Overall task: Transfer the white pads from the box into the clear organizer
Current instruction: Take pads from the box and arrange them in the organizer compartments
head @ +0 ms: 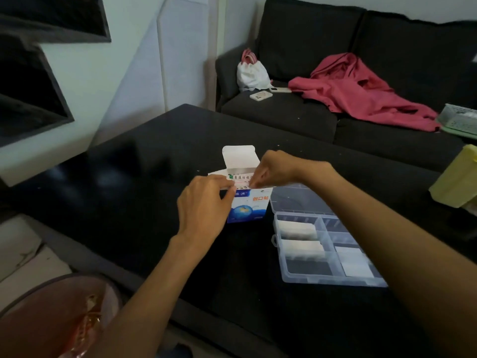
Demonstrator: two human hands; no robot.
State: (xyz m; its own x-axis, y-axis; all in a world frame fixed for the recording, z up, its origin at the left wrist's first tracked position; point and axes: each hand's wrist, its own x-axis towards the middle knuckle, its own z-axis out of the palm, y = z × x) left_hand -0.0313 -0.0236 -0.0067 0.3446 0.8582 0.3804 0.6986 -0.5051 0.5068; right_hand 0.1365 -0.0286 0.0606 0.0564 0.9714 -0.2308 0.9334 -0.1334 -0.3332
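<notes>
My left hand (204,202) grips the blue-and-white cardboard box (247,206) on the black table (154,164); right hand (273,169) pinches something at its open top. White pads (300,229) sit in the clear plastic organizer (327,279) just right.

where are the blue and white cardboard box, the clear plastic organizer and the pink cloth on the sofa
blue and white cardboard box (247,206), head view, printed front face
clear plastic organizer (325,279), head view, near front wall
pink cloth (361,96), head view, middle of the crumpled fabric

The blue-and-white box (249,206) bears upside-down orange Chinese characters; other print is blurred.
</notes>
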